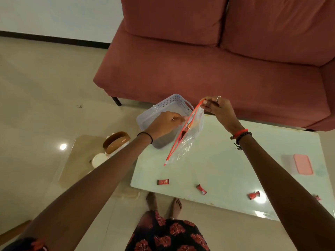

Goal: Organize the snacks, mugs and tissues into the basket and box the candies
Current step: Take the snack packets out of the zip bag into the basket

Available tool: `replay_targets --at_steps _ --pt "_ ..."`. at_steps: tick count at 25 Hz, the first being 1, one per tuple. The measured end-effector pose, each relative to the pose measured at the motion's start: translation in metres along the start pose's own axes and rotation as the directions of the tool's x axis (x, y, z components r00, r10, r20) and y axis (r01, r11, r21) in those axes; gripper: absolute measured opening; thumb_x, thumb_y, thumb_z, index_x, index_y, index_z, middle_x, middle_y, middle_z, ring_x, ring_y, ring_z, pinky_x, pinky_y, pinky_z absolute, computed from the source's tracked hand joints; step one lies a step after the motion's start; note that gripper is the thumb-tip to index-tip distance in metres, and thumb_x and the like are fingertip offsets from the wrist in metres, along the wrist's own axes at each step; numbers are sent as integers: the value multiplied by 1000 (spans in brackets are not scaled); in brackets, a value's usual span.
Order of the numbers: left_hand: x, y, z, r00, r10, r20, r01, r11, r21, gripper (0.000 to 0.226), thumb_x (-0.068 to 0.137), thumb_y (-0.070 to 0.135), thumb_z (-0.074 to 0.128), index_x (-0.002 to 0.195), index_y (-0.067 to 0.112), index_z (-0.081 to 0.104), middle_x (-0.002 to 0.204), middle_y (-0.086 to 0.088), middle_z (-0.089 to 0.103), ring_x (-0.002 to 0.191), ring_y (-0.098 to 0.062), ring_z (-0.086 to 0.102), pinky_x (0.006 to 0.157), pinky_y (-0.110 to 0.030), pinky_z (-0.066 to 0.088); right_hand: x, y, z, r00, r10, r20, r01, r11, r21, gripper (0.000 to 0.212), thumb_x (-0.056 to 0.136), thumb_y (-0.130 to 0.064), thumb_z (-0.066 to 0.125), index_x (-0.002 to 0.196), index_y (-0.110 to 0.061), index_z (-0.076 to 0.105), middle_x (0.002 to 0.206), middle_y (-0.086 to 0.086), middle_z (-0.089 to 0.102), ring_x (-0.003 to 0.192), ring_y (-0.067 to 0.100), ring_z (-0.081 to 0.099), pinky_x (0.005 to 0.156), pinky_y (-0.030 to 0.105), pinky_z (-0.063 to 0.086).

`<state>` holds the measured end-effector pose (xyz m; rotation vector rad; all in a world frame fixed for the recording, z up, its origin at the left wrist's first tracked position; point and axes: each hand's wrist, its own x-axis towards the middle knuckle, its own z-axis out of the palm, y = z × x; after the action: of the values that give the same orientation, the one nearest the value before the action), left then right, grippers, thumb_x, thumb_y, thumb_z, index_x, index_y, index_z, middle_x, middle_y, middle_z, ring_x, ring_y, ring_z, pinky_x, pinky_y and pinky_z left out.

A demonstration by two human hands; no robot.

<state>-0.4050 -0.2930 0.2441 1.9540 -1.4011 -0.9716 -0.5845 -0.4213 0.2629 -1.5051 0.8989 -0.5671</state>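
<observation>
Both hands are pinching a clear zip bag [188,138] above the tabletop [226,169], the right hand [216,109] lifting its red top corner, the left hand [167,123] gripping the limp, slippery film beside the lavender basket [163,109]; it looks light, best held by the stiffer zip strip.

Four red-wrapped candies lie on the counter [226,171]: one [163,181], a second [201,189], a third [253,195], and a fourth [317,197] at the right edge. There is one pale basket [163,107], one clear zip bag [188,140], and one pink box [303,163]. Two hands show, left [164,124] and right [220,110].
</observation>
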Motion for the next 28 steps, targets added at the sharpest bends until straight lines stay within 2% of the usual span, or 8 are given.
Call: replay_targets --at_steps 4,8,11,13,16,19,22,28 --pt "5 -9 8 998 41 -44 -42 998 -37 25 83 32 68 93 9 72 83 8 67 72 0 59 66 -4 45 5 7 12 1000 -14 14 13 999 47 20 93 -2 55 107 9 63 95 12 64 81 4 67 81 16 56" --pt "14 -22 5 996 -11 -88 -3 988 -154 17 89 21 63 94 6 67 81 3 63 66 -3 56 60 -8 48 15 9 20 999 2 41 -5 998 64 21 93 1 54 110 6 63 98 14 65 81 4 66 84 15 55" --pt "22 -32 6 967 6 -253 -37 993 -115 18 94 23 54 97 7 62 81 5 59 66 -2 53 56 -1 41 23 12 31 994 -60 -87 36 965 -261 25 93 0 53 114 -1 65 108 14 66 84 6 63 80 6 50" --pt "27 -38 9 953 1 -302 -34 994 -105 21 96 27 49 100 9 59 83 3 60 65 -4 54 55 -2 42 21 17 44 968 -239 -80 157 819 -551 22 91 -4 56 110 -5 68 111 13 65 95 18 63 88 20 52" --pt "32 -50 12 953 8 -303 -47 992 -119 23 96 30 51 99 10 60 83 3 62 68 -3 57 61 1 43 8 28 70 820 -480 313 539 462 -705 16 87 -6 62 100 -1 71 105 15 69 100 29 63 86 39 53" --pt "34 -66 2 933 31 -358 -63 995 -80 19 94 26 54 100 10 62 86 8 61 68 1 57 62 5 42 10 41 92 760 -144 634 650 167 -741 25 92 -17 59 114 -7 66 108 13 71 98 29 67 82 38 56" --pt "35 -82 -9 924 9 -381 -24 999 -35 19 93 24 57 103 9 64 89 0 67 67 -5 58 58 1 43 23 50 106 814 153 561 561 41 -826 27 94 -9 51 121 -9 57 107 12 68 95 29 68 80 37 55" --pt "34 -90 -23 915 -27 -402 1 998 -65 18 92 22 58 104 11 64 88 1 65 75 -10 59 70 -12 50 60 58 177 723 243 647 678 -67 -732 30 94 1 45 122 -2 53 122 20 56 109 32 57 87 40 54"
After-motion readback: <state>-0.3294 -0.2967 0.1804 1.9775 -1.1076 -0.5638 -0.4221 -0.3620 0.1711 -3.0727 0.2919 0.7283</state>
